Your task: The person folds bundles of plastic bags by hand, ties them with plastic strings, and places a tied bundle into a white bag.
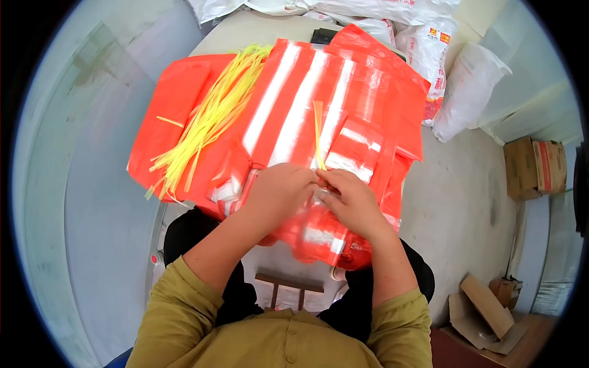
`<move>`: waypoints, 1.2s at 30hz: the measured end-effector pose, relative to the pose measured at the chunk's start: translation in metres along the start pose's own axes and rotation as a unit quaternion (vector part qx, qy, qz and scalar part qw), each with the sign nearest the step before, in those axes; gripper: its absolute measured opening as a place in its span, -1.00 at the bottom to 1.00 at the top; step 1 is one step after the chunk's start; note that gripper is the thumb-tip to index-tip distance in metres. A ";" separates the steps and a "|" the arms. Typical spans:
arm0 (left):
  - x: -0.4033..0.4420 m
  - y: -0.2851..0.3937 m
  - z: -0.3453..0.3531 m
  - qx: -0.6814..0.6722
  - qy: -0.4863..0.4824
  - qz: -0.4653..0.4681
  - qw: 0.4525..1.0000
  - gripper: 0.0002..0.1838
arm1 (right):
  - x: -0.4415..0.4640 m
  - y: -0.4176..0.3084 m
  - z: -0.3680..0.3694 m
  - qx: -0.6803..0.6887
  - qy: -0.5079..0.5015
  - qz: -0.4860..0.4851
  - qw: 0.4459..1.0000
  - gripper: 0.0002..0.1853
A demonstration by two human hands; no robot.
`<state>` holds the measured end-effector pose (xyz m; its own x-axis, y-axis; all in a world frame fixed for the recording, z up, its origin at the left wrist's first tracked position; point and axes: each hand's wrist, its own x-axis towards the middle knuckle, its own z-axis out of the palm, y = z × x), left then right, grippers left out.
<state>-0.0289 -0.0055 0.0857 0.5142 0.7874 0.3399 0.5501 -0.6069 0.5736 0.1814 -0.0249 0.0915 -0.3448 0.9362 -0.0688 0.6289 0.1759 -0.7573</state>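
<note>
My left hand [283, 191] and my right hand [352, 200] meet in front of me, the fingers of both closed in a pinch. A thin yellow strip [318, 132] stands up from between the fingertips. Below the hands hangs a gathered red plastic bag [319, 236] with white bands, slightly blurred; its bunched part is mostly hidden by my fingers. Under and beyond the hands lies a spread of red plastic bags [294, 104] with white stripes. To the left, a loose bunch of yellow strips [215, 116] rests on red plastic.
A dark object [323, 36] sits at the table's far edge [245, 30]. White printed sacks [426, 52] are piled behind. Cardboard boxes [535, 167] stand at the right wall, and an opened carton [485, 313] lies at lower right. A wooden stool [288, 283] shows below.
</note>
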 end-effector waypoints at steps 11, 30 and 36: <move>0.009 0.000 0.026 -0.312 -0.011 -0.141 0.939 -0.69 | -0.001 0.020 0.016 0.143 0.070 0.050 0.986 -0.69; 0.019 0.001 0.029 -0.162 -0.033 -0.067 0.984 -0.90 | -0.010 0.014 0.001 -0.168 0.220 -0.132 0.952 -0.75; 0.021 0.003 0.027 -0.267 -0.046 -0.124 0.955 -0.93 | -0.012 0.019 -0.013 0.051 0.061 0.009 0.997 -0.86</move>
<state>0.0009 0.0062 0.0742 0.4814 0.8718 0.0913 0.2619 -0.2424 0.9341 0.2067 -0.0292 0.0868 -0.2433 0.9699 -0.0075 0.5584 0.1337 -0.8187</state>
